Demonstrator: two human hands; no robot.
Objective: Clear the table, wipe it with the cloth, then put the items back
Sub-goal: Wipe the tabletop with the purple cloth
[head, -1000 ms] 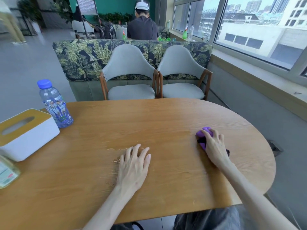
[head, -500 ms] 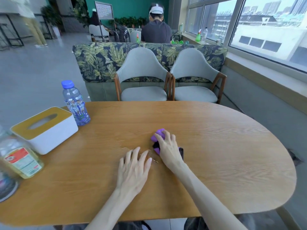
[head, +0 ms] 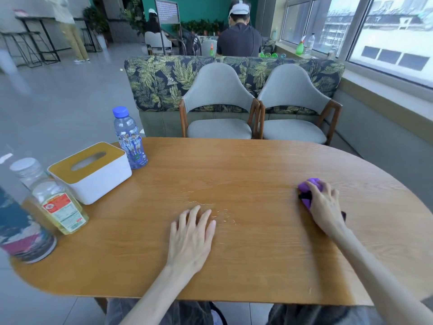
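Table [head: 269, 165]: wooden, rounded ends, visible grain, pale crumbs near centre. Tissue box [head: 93, 174]: white body, mustard lid, slotted, at left end. Blue-capped clear bottle [head: 130, 139] just behind box; oil bottle [head: 54, 202] with yellow liquid in front. Left hand [head: 192, 238]: flat on wood, fingers spread, holding nothing. Right hand [head: 324, 207]: curled over crumpled purple cloth [head: 310, 187], pressing it to tabletop at right side; cloth bulges past fingertips.

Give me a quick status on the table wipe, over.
Right hand pressing purple cloth on the table, right side. Left hand flat, empty, beside crumbs. Bottles and tissue box on the left end.
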